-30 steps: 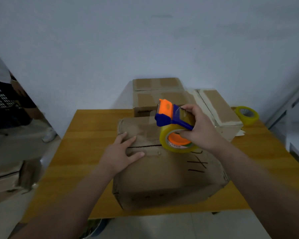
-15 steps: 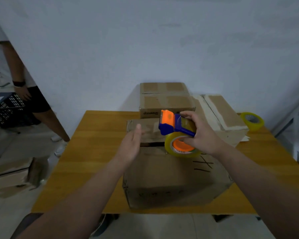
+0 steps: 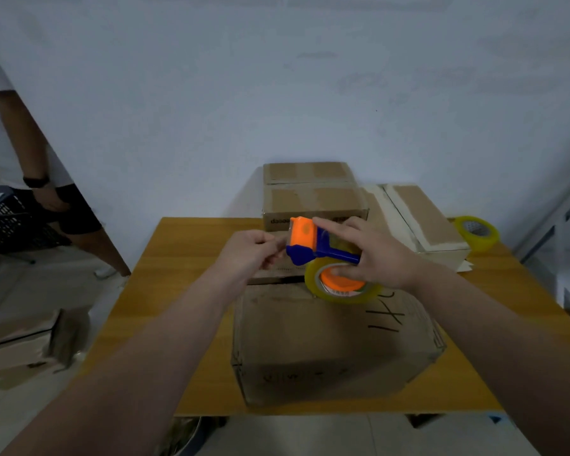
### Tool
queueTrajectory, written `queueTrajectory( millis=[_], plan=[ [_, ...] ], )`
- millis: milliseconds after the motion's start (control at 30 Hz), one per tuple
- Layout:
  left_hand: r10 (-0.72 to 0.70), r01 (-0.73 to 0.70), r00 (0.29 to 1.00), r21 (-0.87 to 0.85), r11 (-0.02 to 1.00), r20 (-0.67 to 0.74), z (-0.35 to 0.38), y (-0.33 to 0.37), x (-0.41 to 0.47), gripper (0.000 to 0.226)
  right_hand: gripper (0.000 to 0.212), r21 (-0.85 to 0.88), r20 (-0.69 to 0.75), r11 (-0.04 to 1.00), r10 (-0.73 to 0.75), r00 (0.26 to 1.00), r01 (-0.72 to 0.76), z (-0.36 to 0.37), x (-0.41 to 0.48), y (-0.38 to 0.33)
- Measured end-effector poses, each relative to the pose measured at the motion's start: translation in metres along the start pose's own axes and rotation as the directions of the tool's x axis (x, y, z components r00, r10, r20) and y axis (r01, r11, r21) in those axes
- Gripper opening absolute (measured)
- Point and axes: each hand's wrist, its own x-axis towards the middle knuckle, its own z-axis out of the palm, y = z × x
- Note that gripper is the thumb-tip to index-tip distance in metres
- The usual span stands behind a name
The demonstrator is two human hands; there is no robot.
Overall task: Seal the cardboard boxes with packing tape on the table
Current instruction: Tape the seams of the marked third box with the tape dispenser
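Observation:
A large brown cardboard box (image 3: 329, 340) with black marker strokes on top lies on the wooden table (image 3: 165, 291), its flap seam running across the far part. Above that seam my right hand (image 3: 382, 255) grips a blue and orange tape dispenser (image 3: 316, 248) loaded with a yellowish tape roll (image 3: 343, 287). My left hand (image 3: 250, 255) is raised beside the dispenser's orange front, thumb and fingers pinched together there; whether they hold the tape end I cannot tell.
Two taped boxes (image 3: 313, 199) are stacked at the table's far edge, with a white-edged box (image 3: 422, 225) to their right. A spare yellow tape roll (image 3: 477, 232) lies at the far right. A person (image 3: 30, 179) stands at left by a black crate. Flattened cardboard (image 3: 23, 343) lies on the floor.
My left hand lifted off the box top and rose to the dispenser's front, where its fingers pinched together. The right hand kept the dispenser over the seam.

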Motion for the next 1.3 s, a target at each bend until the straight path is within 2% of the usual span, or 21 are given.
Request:
queueTrajectory(
  millis=[67, 167, 200, 267, 300, 400, 500, 600, 733, 900, 1000, 1133, 1300],
  plan=[
    [0.051, -0.050, 0.999, 0.089, 0.995, -0.005, -0.014, 0.006, -0.001, 0.015, 0.084, -0.049, 0.020, 0.997, -0.052, 0.998, 0.053, -0.009, 0.005, -0.005],
    [0.058, -0.051, 0.994, 0.075, 0.996, -0.088, -0.052, 0.001, -0.005, 0.016, 0.081, -0.058, -0.003, 0.998, -0.038, 0.999, 0.037, -0.030, 0.000, 0.004],
    [0.034, -0.027, 0.988, 0.049, 0.998, -0.151, -0.065, -0.006, -0.006, 0.018, 0.078, -0.156, 0.007, 0.988, -0.019, 1.000, 0.020, -0.034, -0.003, 0.008],
    [-0.083, 0.083, 0.963, -0.009, 0.997, -0.258, -0.075, -0.023, -0.011, 0.020, 0.070, -0.425, 0.058, 0.904, -0.015, 0.998, 0.038, -0.034, -0.004, 0.013],
    [-0.148, 0.143, 0.948, -0.036, 0.989, -0.282, -0.073, -0.031, -0.014, 0.021, 0.066, -0.499, 0.081, 0.864, -0.025, 0.996, 0.062, -0.031, -0.001, 0.012],
    [-0.243, 0.219, 0.903, -0.107, 0.970, -0.355, -0.061, -0.050, -0.017, 0.030, 0.062, -0.541, 0.113, 0.837, -0.023, 0.993, 0.081, -0.026, 0.015, 0.000],
    [-0.187, 0.204, 0.881, -0.008, 0.979, -0.435, -0.056, -0.066, -0.017, 0.044, 0.060, -0.601, 0.155, 0.790, -0.030, 0.987, 0.118, -0.026, 0.029, -0.007],
    [-0.143, 0.196, 0.874, 0.067, 0.978, -0.465, -0.051, -0.081, -0.014, 0.047, 0.060, -0.602, 0.206, 0.790, 0.010, 0.978, 0.118, -0.023, 0.038, -0.012],
    [-0.144, 0.217, 0.840, 0.080, 0.973, -0.523, -0.051, -0.097, -0.005, 0.049, 0.060, -0.606, 0.258, 0.786, 0.046, 0.965, 0.125, -0.015, 0.042, -0.013],
    [-0.155, 0.267, 0.830, 0.137, 0.954, -0.536, -0.047, -0.114, 0.001, 0.048, 0.061, -0.618, 0.286, 0.776, 0.067, 0.956, 0.131, -0.007, 0.045, -0.013],
    [-0.213, 0.304, 0.827, 0.095, 0.948, -0.521, -0.043, -0.120, 0.001, 0.043, 0.060, -0.625, 0.297, 0.768, 0.066, 0.953, 0.142, -0.003, 0.049, -0.015],
    [-0.331, 0.379, 0.805, -0.002, 0.925, -0.492, -0.035, -0.121, 0.001, 0.058, 0.059, -0.647, 0.295, 0.750, 0.080, 0.952, 0.137, 0.003, 0.052, -0.018],
    [-0.568, 0.556, 0.788, -0.122, 0.822, -0.238, -0.024, -0.121, 0.007, 0.061, 0.060, -0.640, 0.288, 0.757, 0.082, 0.954, 0.128, 0.005, 0.052, -0.017]
  ],
)
